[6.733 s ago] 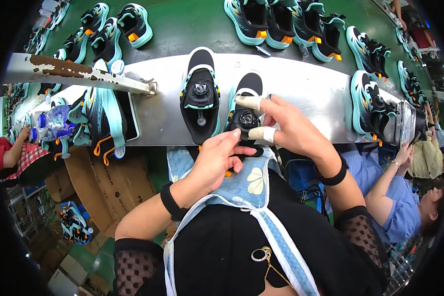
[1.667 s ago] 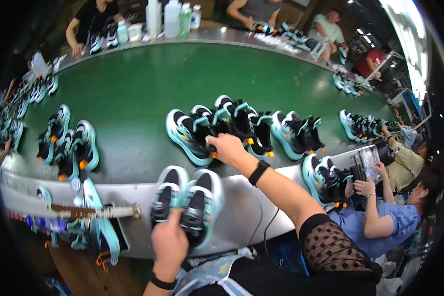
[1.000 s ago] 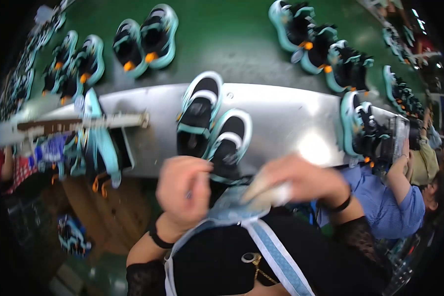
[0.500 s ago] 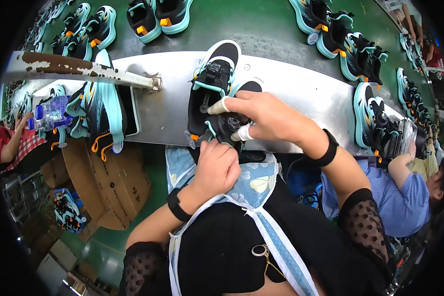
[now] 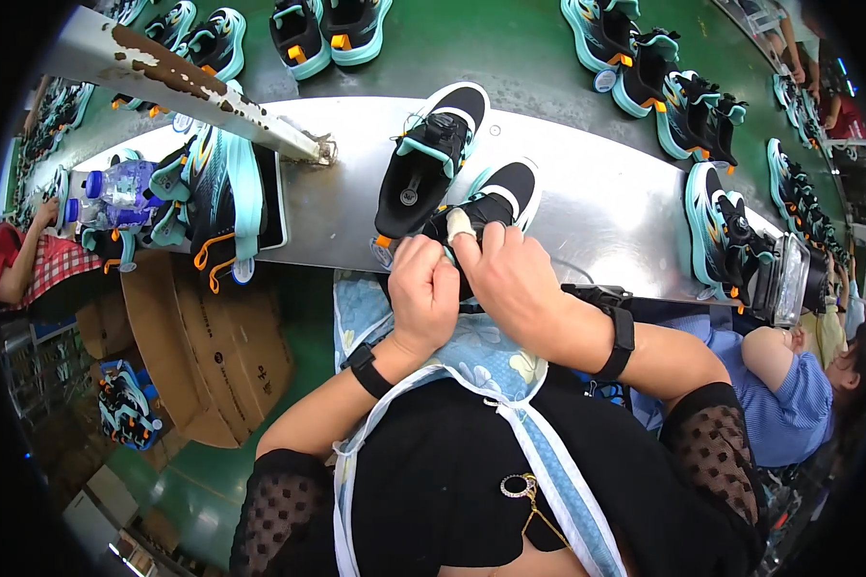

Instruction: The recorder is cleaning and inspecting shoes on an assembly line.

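At the far left a person in a red checked sleeve sits beside the metal table, with a clear plastic bottle lying on the table's left end. Just right of the bottle, black and teal shoe uppers hang over the near edge, above flat brown cardboard on the floor. A rusty white bar slants across the table's far left side.

Near the middle, one black and teal shoe lies free on the table. Just to its right a second shoe of the same colours sits at the near edge, and both hands close on its heel end. The left hand is curled tight against it from the left. The right hand grips it from the right, a taped fingertip pressed on top.

Further right, more shoes stand at the table's right end, and another person in a blue shirt sits near them. Beyond the table, pairs of shoes rest on a green belt.
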